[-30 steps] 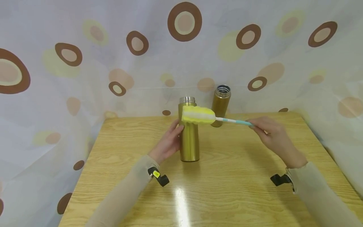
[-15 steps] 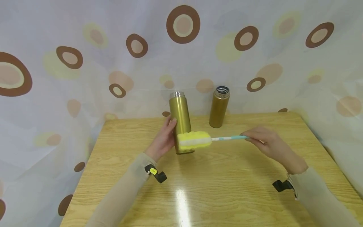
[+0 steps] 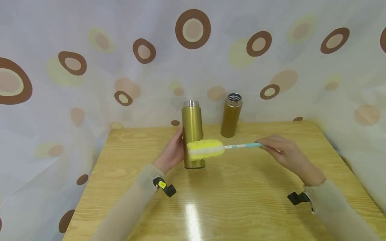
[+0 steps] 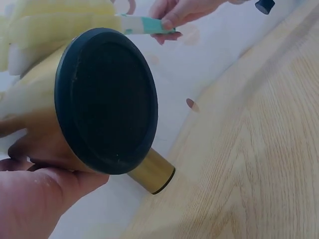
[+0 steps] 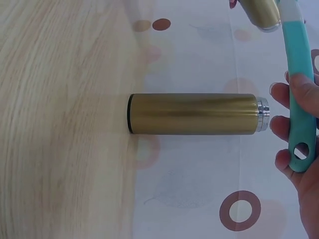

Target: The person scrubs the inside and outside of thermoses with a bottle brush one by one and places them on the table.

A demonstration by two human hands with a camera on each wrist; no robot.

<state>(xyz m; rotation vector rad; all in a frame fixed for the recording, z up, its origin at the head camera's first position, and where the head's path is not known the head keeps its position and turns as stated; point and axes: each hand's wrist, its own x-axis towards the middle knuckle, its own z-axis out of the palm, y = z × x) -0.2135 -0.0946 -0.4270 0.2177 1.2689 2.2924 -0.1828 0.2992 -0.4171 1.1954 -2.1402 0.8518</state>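
My left hand [image 3: 171,154] grips a gold metal thermos flask [image 3: 192,124] from its left side. Its silver threaded neck is uncapped and points up, and the left wrist view shows the dark round base [image 4: 107,102] raised off the table. Between fingers and thumb, my right hand [image 3: 284,154] holds the teal end of a bottle brush [image 3: 206,149]. The brush lies level, its fluffy yellow-and-white sponge head overlapping the lower front of the flask in the head view. The hanging hole in its teal handle [image 5: 300,119] shows in the right wrist view.
A second gold thermos flask [image 3: 231,117], also uncapped, stands upright at the back of the wooden table [image 3: 241,201]. Behind and at both sides hangs a pale curtain [image 3: 163,77] with brown-ringed spots.
The brush head has come down from the flask's upper part to its lower part. The flask shifted left and tilted, then came back nearly upright, still in my left hand.
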